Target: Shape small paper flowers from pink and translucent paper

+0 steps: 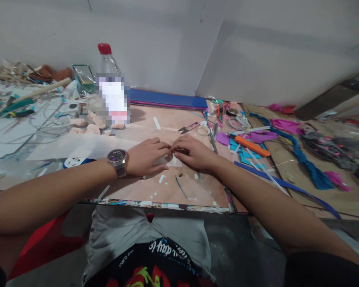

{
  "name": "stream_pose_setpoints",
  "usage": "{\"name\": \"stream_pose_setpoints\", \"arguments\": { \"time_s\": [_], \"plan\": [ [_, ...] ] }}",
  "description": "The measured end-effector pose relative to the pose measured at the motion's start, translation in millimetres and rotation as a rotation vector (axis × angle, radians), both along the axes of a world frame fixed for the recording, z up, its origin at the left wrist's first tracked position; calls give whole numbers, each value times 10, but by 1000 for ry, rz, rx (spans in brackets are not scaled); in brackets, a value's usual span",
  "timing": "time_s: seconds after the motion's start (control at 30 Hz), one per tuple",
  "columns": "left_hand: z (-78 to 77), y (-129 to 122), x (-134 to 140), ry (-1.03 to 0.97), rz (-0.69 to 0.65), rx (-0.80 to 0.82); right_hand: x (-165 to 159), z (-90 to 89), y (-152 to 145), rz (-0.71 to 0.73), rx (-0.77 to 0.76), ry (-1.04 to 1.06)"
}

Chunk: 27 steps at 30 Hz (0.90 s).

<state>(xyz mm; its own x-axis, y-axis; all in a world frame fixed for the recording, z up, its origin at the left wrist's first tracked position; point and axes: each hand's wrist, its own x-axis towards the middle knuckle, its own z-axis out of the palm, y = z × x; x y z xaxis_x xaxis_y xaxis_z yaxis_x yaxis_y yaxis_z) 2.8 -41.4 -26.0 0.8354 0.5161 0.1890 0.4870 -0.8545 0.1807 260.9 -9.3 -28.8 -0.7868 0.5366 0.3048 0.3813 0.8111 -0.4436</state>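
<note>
My left hand (146, 156), with a watch (117, 158) on its wrist, rests low over the table. Its fingers reach right until the tips meet those of my right hand (194, 152). Between and beneath the fingertips lies a small, thin white piece (174, 161) that looks like paper. The fingers of both hands are bent together at it in a pinch, and their exact grip is partly hidden. Just beyond my right hand are a roll of tape (204, 130) and small thread snips (189, 128). Cut white strips (157, 123) lie around my hands.
A bottle with a red cap (104, 49) stands behind a blurred bright phone-like screen (115, 99). Blue sheets (167, 99) lie along the wall. At right are an orange cutter (253, 146) and blue ribbon (299, 153); at left, green-handled pliers (18, 105) among scraps.
</note>
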Motion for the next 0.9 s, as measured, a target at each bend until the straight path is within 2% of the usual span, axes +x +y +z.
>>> {"name": "stream_pose_setpoints", "arguments": {
  "time_s": [0.9],
  "plan": [
    [-11, 3, -7, 14, 5, 4, -3, -1, 0, 21, 18, -3]
  ]
}}
